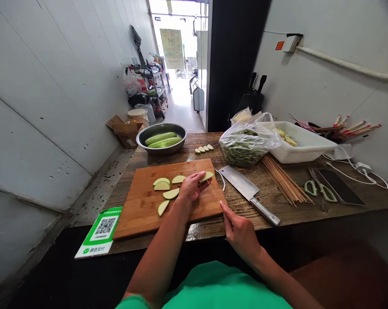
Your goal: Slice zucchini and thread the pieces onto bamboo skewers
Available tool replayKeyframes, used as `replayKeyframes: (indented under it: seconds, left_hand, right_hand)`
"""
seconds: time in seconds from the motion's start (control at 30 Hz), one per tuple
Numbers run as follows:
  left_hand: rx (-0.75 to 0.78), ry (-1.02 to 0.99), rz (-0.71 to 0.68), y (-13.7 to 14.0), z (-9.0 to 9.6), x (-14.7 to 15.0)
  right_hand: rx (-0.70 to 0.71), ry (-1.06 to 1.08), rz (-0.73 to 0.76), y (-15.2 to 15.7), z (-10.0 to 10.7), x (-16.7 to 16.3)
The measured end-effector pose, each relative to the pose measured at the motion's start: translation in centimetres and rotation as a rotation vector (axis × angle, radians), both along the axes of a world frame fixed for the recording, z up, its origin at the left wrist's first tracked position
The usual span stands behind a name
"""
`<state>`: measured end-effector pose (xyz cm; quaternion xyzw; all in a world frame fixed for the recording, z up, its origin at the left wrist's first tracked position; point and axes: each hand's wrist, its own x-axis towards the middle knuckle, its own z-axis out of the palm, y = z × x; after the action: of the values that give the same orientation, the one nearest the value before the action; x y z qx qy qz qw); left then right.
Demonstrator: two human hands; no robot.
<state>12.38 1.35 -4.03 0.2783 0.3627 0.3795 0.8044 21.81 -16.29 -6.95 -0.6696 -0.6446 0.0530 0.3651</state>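
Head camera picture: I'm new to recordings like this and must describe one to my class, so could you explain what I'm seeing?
There is no machine here, just a person working bare-handed. The single picture comes from a camera worn on their head, looking forward and down. The left hand holds a zucchini slice; the right hand grips a thin skewer, its far end at that slice. More slices lie on the cutting board. Also on the wooden table are a metal bowl of whole zucchini, a cleaver and scissors.
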Motion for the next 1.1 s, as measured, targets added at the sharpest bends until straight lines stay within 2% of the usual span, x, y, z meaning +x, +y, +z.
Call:
replayKeyframes:
  seconds: [0.1,0.2,0.4,0.57,0.8,1.1]
  left_hand:
    - [-0.057,-0.123,-0.07,-0.2,0.2,0.1]
    - [-0.093,-0.18,-0.033,-0.3,0.1,0.3]
    - [-0.05,-0.184,0.07,-0.7,-0.4,1.0]
    - [-0.004,-0.187,0.17,-0.7,-0.6,1.1]
    - [0.032,-0.193,0.179,-0.9,-0.9,1.2]
    - [0.054,-0.171,0.205,-1.3,-0.9,1.4]
  right_hand:
    - [-0.002,-0.009,-0.051,0.6,-0.7,-0.5]
    - [-0.008,-0.003,-0.05,1.1,-1.2,-1.1]
    - [0.027,0.077,-0.057,1.9,-1.8,-2.4]
    - [-0.019,0.128,-0.046,3.1,-1.8,-2.8]
    - [-0.009,0.222,0.008,4.0,-1.7,-3.1]
    - [0.01,0.246,-0.006,4.5,-1.2,-3.2]
